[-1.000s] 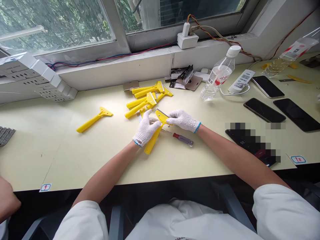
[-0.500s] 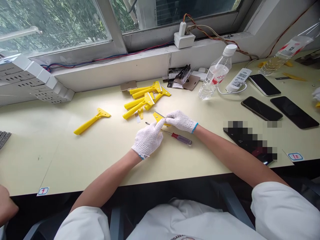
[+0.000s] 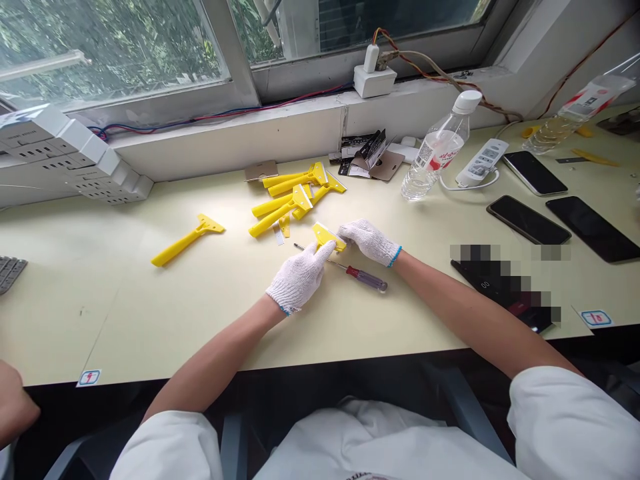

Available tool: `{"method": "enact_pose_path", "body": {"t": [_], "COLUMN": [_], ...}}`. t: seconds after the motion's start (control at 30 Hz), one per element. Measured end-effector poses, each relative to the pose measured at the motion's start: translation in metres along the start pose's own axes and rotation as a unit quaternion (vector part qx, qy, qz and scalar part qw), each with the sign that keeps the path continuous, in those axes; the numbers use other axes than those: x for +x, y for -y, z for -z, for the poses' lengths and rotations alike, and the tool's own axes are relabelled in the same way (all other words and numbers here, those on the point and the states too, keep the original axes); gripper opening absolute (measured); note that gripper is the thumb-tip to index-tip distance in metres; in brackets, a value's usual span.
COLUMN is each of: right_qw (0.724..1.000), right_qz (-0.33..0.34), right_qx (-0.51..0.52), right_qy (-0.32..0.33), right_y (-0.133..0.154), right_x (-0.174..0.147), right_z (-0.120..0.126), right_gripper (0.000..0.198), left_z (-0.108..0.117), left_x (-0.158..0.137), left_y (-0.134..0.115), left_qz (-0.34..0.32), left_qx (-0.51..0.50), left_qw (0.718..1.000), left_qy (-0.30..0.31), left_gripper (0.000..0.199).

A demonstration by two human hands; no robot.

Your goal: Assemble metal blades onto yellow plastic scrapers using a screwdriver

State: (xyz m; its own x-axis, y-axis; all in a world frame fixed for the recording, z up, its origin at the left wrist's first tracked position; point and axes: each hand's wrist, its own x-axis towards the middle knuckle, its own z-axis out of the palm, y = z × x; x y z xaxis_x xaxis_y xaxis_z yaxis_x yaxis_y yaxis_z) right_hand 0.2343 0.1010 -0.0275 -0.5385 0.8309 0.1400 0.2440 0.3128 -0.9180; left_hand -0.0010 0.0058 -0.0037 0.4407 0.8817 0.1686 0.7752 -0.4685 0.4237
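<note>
My two gloved hands meet over the middle of the bench (image 3: 150,313) around a yellow scraper head (image 3: 327,236): my left hand (image 3: 299,279) is curled with its fingertips pinching the near left corner of the piece, and my right hand (image 3: 369,240) is closed on its right end, so the head sits between them, lifted just off the surface. I cannot tell whether a handle is attached, since my left hand covers that side. A screwdriver (image 3: 350,270) with a red and clear grip lies on the bench just beneath my hands, its shaft running under my left fingers and its grip pointing right, near my right wrist. Just beyond my hands, toward the window, lies a pile of yellow scrapers (image 3: 293,193), with small loose parts at its near edge, and one single yellow scraper (image 3: 187,240) lies well apart to the left. Far right of the pile are opened cardboard packets (image 3: 370,159), a water bottle (image 3: 436,155) and a white power strip (image 3: 483,162); three phones (image 3: 530,220) lie flat on the right side. The stretch of bench to my left and near me is open right to the near edge. At the far left a stack of white power strips (image 3: 75,157) sits against the wall, and another person's hand (image 3: 15,403) shows at the near left corner.
</note>
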Motion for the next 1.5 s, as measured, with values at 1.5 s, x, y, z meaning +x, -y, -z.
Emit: {"method": "enact_pose_path", "body": {"t": [1.5], "right_qw": [0.935], "right_qz": [0.195], "right_qx": [-0.284], "right_qy": [0.079], "right_y": [-0.018], "right_x": [0.0], "right_z": [-0.012], "right_gripper": [0.027], "left_z": [0.003], "left_x": [0.025], "left_y": [0.038], "left_qz": [0.202], "left_qx": [-0.709], "left_qw": [0.674], "left_qy": [-0.042], "left_gripper": [0.089]}}
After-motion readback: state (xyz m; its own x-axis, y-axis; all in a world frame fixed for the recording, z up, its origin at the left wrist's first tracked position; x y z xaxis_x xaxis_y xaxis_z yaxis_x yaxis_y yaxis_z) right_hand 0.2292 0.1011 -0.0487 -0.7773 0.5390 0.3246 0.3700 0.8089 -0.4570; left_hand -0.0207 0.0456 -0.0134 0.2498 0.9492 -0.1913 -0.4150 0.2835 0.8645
